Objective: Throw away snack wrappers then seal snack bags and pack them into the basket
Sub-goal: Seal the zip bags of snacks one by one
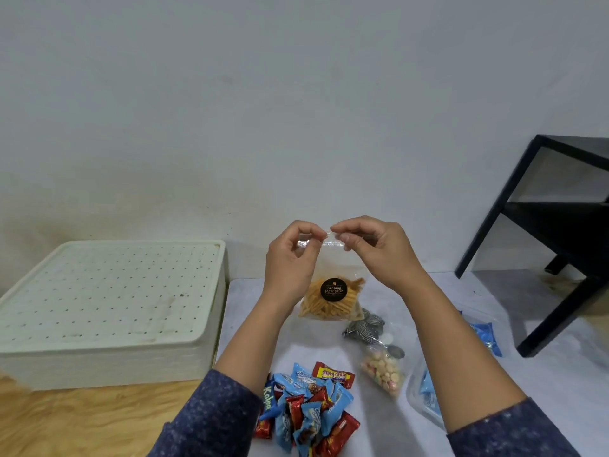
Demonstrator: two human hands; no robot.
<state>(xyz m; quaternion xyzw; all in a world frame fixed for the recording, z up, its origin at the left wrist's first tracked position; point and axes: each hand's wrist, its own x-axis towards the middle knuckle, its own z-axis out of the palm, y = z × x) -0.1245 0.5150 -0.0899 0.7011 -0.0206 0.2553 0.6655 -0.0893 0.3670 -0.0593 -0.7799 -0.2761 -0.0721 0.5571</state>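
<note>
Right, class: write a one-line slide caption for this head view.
Left hand and right hand pinch the top of a clear bag of potato sticks above a wrapper pile.

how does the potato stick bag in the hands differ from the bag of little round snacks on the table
The potato stick bag hangs upright in the air, its top pinched by the left hand and right hand; the round snack bag lies flat and untouched. The first holds orange sticks and bears a black round label; the second holds pale balls, with no label visible. Both are clear plastic.
</note>
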